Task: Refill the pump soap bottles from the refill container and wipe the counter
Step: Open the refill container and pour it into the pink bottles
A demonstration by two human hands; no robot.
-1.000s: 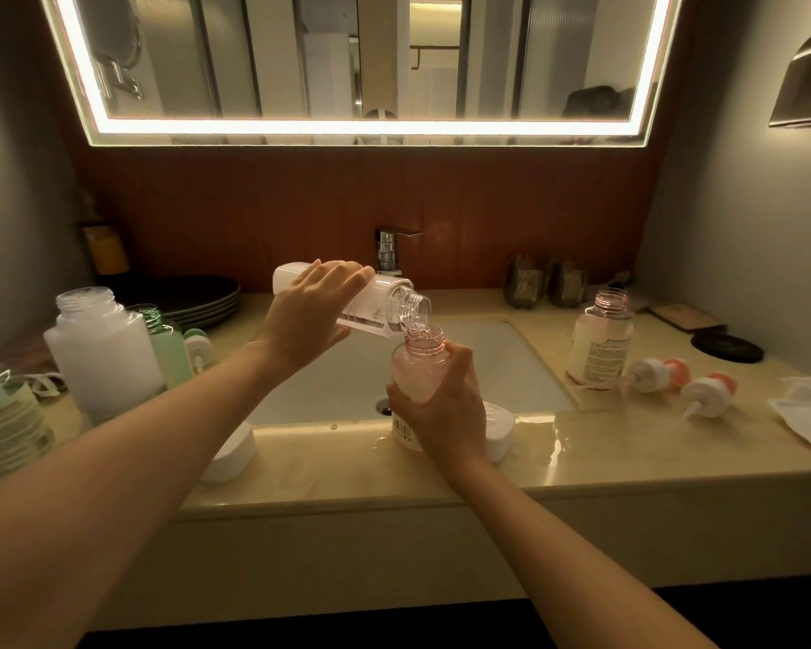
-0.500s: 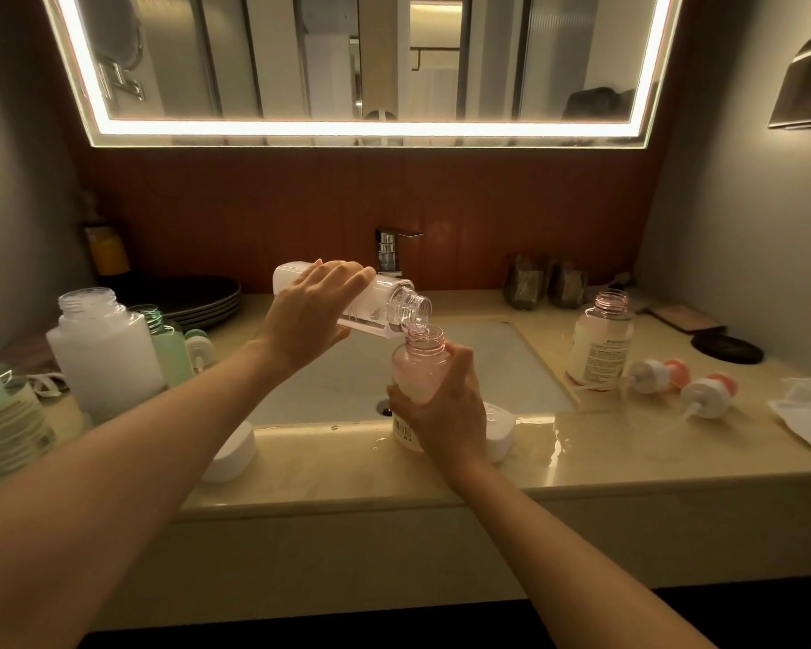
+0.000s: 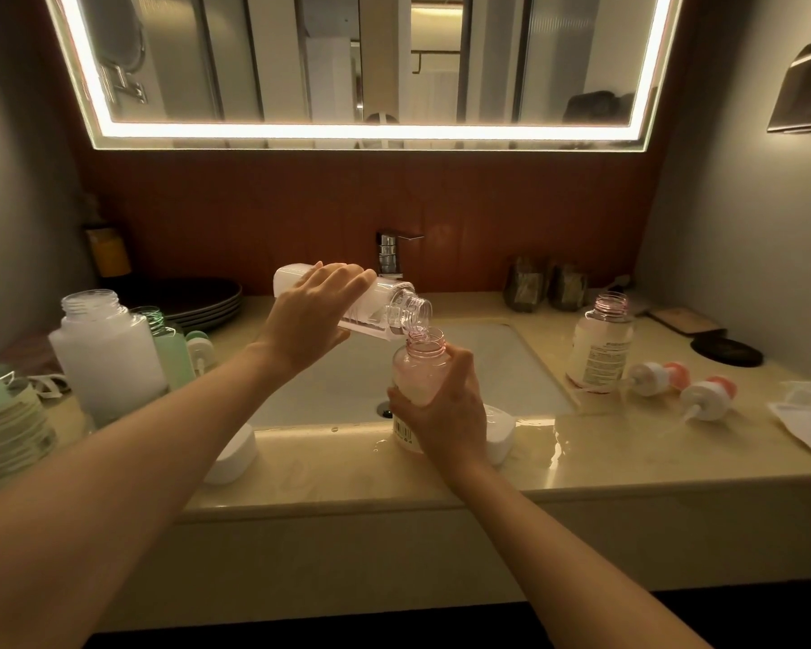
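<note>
The left hand (image 3: 310, 316) wraps around a white refill bottle (image 3: 385, 306) and holds it tipped on its side above the sink (image 3: 343, 381). Its open mouth sits right over the open top of a pink bottle (image 3: 420, 367). The right hand (image 3: 445, 414) grips the pink bottle, which stands on the counter (image 3: 347, 480) and looks white low down.

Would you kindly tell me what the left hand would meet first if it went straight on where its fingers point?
Probably the faucet: the left hand, gripping the tilted refill container, has fingers pointing toward its chrome body. Depth is unclear, so it might pass just in front.
</note>
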